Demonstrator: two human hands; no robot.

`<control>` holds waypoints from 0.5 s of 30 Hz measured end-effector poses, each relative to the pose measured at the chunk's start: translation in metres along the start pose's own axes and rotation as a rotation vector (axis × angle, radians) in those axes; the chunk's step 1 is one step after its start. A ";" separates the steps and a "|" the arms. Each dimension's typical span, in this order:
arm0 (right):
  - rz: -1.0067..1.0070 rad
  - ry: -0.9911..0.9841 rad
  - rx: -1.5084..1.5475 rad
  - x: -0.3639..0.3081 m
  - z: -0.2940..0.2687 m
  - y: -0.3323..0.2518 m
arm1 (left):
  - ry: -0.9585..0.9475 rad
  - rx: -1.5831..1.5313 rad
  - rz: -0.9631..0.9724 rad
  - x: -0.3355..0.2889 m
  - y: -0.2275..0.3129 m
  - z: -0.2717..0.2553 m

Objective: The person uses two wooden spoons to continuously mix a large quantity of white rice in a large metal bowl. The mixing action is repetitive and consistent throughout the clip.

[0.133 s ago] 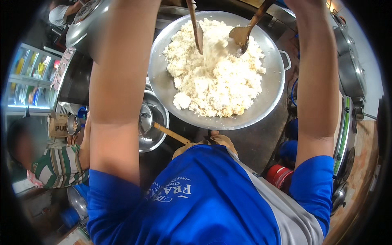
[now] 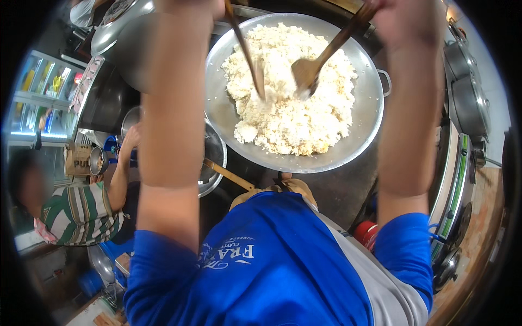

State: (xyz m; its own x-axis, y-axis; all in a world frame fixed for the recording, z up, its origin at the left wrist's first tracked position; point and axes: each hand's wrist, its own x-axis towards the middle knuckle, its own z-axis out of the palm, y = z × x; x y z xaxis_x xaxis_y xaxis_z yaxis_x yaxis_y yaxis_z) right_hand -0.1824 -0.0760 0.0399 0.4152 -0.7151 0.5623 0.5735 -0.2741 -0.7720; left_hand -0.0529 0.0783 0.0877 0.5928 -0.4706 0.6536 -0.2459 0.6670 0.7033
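A wide silver wok (image 2: pixel 217 117) holds a big heap of white rice (image 2: pixel 304 122). My left hand (image 2: pixel 217 8), mostly cut off by the upper edge, grips a wooden spatula (image 2: pixel 247 51) seen nearly edge-on, its lower end in the rice. In my right hand (image 2: pixel 389 13), blurred and partly cropped, is the handle of a second wooden spatula (image 2: pixel 311 70) with a broad blade. That blade dips into the heap's middle, angled toward the first. A few loose grains cling to the wok's bare metal.
Left of the wok, partly behind my left forearm, sits a metal basin (image 2: pixel 217 149) with a wooden-handled utensil (image 2: pixel 234 176). A co-worker in a striped shirt (image 2: pixel 81 214) stands at left near a small pan (image 2: pixel 99 161). Large pots (image 2: pixel 470 106) line the right side.
Both spatula blades have moved nearer to me through the rice, and the right one also leftward, narrowing the gap between them. At left, the co-worker's hand has come into view.
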 end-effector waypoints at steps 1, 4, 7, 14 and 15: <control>-0.027 0.058 -0.018 -0.027 -0.001 0.032 | 0.057 0.110 0.034 -0.033 -0.047 -0.025; 0.172 0.154 0.141 -0.124 0.002 0.129 | 0.243 0.329 0.007 -0.120 -0.171 -0.073; 0.224 0.136 0.115 -0.130 0.006 0.135 | 0.197 0.189 -0.133 -0.116 -0.164 -0.068; 0.095 0.015 0.043 -0.055 0.030 0.045 | 0.161 0.041 -0.058 -0.048 -0.079 -0.029; 0.083 -0.034 0.069 -0.043 0.029 0.031 | 0.146 -0.035 -0.089 -0.040 -0.067 -0.023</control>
State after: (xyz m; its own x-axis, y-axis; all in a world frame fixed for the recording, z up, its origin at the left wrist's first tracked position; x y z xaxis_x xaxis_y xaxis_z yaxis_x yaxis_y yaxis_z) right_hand -0.1616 -0.0348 0.0002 0.4860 -0.7113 0.5079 0.5826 -0.1695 -0.7949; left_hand -0.0428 0.0654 0.0078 0.7168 -0.4417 0.5395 -0.1620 0.6472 0.7450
